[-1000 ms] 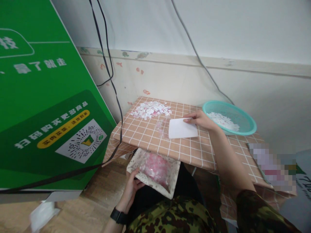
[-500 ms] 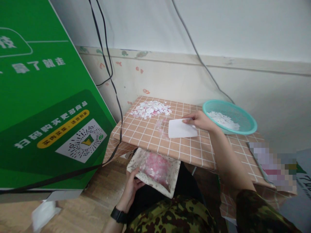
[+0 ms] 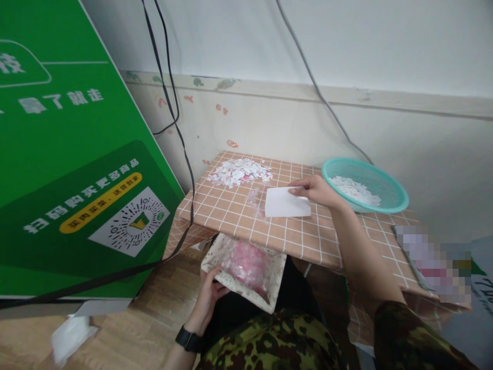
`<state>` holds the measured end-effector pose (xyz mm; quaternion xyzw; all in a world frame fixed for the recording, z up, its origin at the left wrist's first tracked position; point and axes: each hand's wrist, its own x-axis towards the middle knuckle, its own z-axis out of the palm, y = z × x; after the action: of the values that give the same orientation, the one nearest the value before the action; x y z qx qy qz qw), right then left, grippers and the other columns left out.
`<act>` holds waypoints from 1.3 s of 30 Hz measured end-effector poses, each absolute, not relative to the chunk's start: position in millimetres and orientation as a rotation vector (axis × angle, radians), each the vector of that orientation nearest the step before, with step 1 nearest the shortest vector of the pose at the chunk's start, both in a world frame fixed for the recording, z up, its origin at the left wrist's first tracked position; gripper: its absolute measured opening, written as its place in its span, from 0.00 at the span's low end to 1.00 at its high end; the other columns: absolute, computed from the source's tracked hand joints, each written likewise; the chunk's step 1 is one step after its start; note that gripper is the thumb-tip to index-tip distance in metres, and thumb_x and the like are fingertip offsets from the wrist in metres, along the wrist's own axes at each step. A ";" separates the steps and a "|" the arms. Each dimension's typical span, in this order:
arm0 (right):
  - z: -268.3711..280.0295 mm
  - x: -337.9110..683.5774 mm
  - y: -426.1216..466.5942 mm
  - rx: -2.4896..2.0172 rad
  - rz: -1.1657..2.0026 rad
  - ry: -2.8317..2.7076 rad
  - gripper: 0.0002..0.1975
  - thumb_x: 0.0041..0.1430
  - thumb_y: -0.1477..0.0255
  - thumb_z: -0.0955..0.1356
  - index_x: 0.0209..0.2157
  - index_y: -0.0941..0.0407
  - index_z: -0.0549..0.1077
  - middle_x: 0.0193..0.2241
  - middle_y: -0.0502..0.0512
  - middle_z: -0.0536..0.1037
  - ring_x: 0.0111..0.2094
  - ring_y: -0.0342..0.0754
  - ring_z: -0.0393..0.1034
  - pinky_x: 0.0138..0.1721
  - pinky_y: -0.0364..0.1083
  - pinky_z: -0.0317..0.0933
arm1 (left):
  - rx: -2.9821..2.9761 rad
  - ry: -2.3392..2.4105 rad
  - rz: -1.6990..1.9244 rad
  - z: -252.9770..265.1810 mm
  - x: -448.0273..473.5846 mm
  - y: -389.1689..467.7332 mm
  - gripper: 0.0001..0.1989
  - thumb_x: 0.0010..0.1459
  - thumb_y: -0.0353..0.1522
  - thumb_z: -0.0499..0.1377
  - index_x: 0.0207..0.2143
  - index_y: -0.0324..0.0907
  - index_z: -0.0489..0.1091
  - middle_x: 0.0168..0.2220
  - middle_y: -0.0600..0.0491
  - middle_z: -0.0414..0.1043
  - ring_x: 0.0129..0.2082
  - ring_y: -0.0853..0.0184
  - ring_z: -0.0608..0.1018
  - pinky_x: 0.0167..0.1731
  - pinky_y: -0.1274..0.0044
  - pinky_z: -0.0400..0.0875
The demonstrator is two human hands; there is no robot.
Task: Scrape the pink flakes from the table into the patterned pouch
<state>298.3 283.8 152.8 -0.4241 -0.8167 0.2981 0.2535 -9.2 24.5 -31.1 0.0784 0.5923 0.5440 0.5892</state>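
Note:
My left hand (image 3: 211, 292) grips the near left rim of a speckled square tray (image 3: 265, 302), tilted just below the table's front edge. Pink and white wet-looking bits (image 3: 248, 262) lie in the tray. Above the tabletop, my right hand (image 3: 318, 191) pinches a flat white scraper card (image 3: 287, 203) by its upper right part. To the left of the card, a pale pinkish smear (image 3: 256, 201) marks the tablecloth. Farther back on the left sits a heap of small white and pink pieces (image 3: 241, 172).
A turquoise basket (image 3: 400, 198) with white pieces inside stands at the table's back right. The checked brown cloth (image 3: 219, 205) covers the table. A green sign (image 3: 77, 123) with a hanging black strap (image 3: 188, 169) is on the left. A white bag (image 3: 73, 336) lies on the floor.
The scraper card in my right hand has shifted very slightly left. My left hand and the tray hold the same position.

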 end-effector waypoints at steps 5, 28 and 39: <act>153.5 294.7 281.5 -1.139 0.841 -2.209 0.14 0.57 0.61 0.72 0.40 0.53 0.86 0.39 0.55 0.86 0.38 0.53 0.79 0.37 0.48 0.72 | 0.163 1.375 1.257 -38.3 -10.6 25.3 0.28 0.60 0.40 0.61 0.61 0.50 0.58 0.49 0.46 0.75 0.34 0.58 0.83 0.37 0.58 0.80; 96.2 290.6 190.1 -1.416 0.474 -1.767 0.21 0.60 0.56 0.70 0.46 0.55 0.84 0.37 0.59 0.86 0.27 0.53 0.77 0.28 0.49 0.69 | 0.187 1.345 1.289 -31.5 -8.2 23.8 0.29 0.60 0.39 0.62 0.61 0.48 0.58 0.47 0.45 0.76 0.33 0.59 0.83 0.36 0.60 0.81; 113.6 275.6 171.0 -1.224 0.758 -1.970 0.16 0.61 0.59 0.71 0.44 0.51 0.85 0.42 0.57 0.85 0.35 0.55 0.81 0.31 0.48 0.72 | 0.189 1.375 1.282 -34.5 -8.8 24.4 0.30 0.61 0.40 0.61 0.62 0.49 0.56 0.48 0.44 0.75 0.33 0.58 0.84 0.36 0.57 0.81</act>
<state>275.6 171.0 113.6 -0.4710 -0.7582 0.2917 0.3438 -8.8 24.4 -34.5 0.0809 0.5897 0.5497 0.5862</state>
